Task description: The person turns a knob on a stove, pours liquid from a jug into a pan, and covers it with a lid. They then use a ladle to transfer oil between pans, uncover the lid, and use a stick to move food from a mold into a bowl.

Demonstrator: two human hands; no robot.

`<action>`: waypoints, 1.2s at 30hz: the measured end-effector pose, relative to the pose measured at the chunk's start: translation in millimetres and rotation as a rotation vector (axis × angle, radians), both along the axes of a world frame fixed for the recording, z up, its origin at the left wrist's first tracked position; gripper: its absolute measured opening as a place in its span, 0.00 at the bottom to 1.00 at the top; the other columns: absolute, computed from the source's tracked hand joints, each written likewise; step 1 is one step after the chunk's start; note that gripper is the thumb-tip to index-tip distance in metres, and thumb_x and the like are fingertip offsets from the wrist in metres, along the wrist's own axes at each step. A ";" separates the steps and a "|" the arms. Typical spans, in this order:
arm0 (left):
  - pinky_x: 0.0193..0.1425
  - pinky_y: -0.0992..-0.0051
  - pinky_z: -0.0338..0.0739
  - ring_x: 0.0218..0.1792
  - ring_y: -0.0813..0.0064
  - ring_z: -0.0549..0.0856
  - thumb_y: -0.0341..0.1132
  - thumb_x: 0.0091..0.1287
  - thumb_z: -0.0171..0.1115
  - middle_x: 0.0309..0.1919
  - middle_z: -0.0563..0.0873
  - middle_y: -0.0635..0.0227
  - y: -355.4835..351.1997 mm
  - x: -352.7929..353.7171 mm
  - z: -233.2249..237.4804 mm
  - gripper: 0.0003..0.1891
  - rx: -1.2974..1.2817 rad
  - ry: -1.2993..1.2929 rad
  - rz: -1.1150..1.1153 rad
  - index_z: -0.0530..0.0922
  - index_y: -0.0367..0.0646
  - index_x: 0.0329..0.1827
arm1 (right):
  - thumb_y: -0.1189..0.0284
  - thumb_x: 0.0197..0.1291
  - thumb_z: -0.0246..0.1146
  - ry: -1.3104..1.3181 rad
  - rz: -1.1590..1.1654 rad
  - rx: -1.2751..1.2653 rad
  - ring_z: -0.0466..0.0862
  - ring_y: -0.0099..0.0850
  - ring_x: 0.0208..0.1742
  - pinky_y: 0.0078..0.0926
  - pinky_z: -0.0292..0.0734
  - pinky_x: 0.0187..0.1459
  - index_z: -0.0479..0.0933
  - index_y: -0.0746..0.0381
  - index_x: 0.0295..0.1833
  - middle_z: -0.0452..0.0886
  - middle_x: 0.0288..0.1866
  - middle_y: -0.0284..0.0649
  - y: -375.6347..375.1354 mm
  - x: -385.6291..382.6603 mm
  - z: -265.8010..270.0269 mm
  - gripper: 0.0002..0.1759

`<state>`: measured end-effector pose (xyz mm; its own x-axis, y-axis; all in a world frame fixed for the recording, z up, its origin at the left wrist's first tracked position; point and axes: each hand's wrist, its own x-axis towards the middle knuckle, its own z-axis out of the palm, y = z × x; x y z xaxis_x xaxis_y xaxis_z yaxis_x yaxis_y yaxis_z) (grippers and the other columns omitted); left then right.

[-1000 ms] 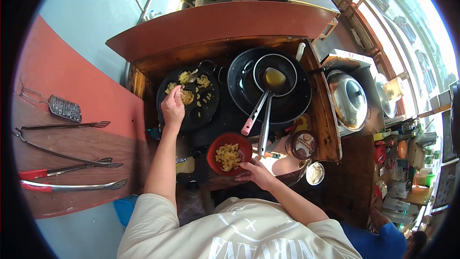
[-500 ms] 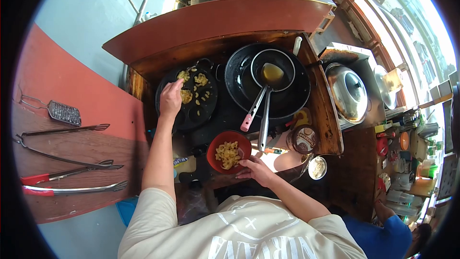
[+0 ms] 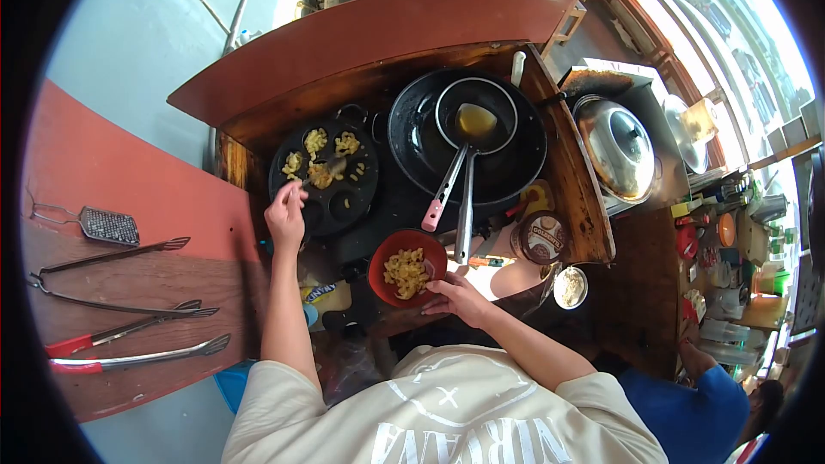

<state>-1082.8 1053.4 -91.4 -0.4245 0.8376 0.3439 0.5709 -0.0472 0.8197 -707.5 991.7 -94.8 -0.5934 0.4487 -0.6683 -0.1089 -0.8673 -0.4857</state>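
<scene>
My left hand (image 3: 286,213) is closed at the near left edge of a black round-welled pan (image 3: 316,208), pinching what looks like a thin, blurred spoon (image 3: 336,164) that reaches over the wells. Clumps of yellowish food (image 3: 347,143) fill several wells, and small loose pieces lie between them. With my right hand (image 3: 460,297) I grip the right rim of a red bowl (image 3: 378,265), thumb inside. Chopped yellowish food (image 3: 406,272) is in this bowl, which is just below and right of the pan.
A large black wok (image 3: 404,159) holds a strainer and a ladle with yellow liquid. Tongs (image 3: 142,352) and a grater (image 3: 109,226) lie on the left board. To the right are a brown-lidded jar (image 3: 543,238), a white-filled tin (image 3: 570,288), a domed lid (image 3: 614,146) and a person's blue sleeve (image 3: 687,412).
My left hand has drawn back toward me from above the pan, uncovering a food clump at its left side. The view has shifted slightly; my right hand keeps hold of the bowl.
</scene>
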 end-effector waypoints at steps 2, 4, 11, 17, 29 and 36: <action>0.35 0.74 0.79 0.28 0.75 0.85 0.34 0.77 0.56 0.29 0.88 0.62 21.2 -1.6 4.4 0.12 0.025 0.082 0.073 0.83 0.37 0.51 | 0.67 0.69 0.61 0.006 0.009 0.015 0.85 0.33 0.46 0.35 0.86 0.55 0.61 0.65 0.72 0.75 0.59 0.45 -0.5 -4.0 0.3 0.30; 0.35 0.72 0.80 0.29 0.70 0.87 0.33 0.77 0.55 0.29 0.88 0.61 28.9 2.5 17.7 0.11 0.091 0.198 0.175 0.83 0.37 0.51 | 0.67 0.69 0.61 0.001 0.018 0.011 0.85 0.33 0.46 0.35 0.86 0.54 0.61 0.65 0.72 0.75 0.59 0.46 -0.7 -9.0 3.6 0.30; 0.38 0.66 0.83 0.34 0.62 0.90 0.31 0.76 0.55 0.32 0.89 0.55 27.7 23.7 5.7 0.10 0.091 0.330 0.181 0.83 0.37 0.48 | 0.66 0.68 0.63 -0.013 0.036 0.002 0.85 0.34 0.46 0.34 0.87 0.53 0.61 0.67 0.72 0.76 0.59 0.48 -1.3 -5.9 0.4 0.32; 0.36 0.75 0.80 0.30 0.73 0.86 0.32 0.77 0.56 0.32 0.88 0.61 -10.4 21.4 9.8 0.10 0.096 0.124 0.092 0.83 0.35 0.51 | 0.66 0.68 0.63 0.001 -0.002 0.025 0.85 0.33 0.45 0.34 0.87 0.53 0.60 0.67 0.72 0.76 0.58 0.48 0.5 -4.1 3.3 0.33; 0.41 0.70 0.82 0.35 0.63 0.87 0.24 0.68 0.63 0.33 0.88 0.60 39.9 25.6 36.3 0.07 0.130 0.438 -0.254 0.84 0.38 0.47 | 0.65 0.67 0.63 -0.017 0.037 0.021 0.85 0.32 0.45 0.33 0.87 0.53 0.61 0.68 0.71 0.77 0.57 0.47 -1.6 -10.7 1.8 0.33; 0.44 0.67 0.82 0.39 0.61 0.87 0.19 0.59 0.67 0.36 0.89 0.60 27.7 18.5 44.1 0.13 0.114 0.532 -0.450 0.85 0.41 0.46 | 0.64 0.68 0.64 -0.023 0.060 0.002 0.85 0.35 0.47 0.34 0.87 0.52 0.59 0.68 0.74 0.76 0.61 0.48 -2.7 -2.8 -5.9 0.36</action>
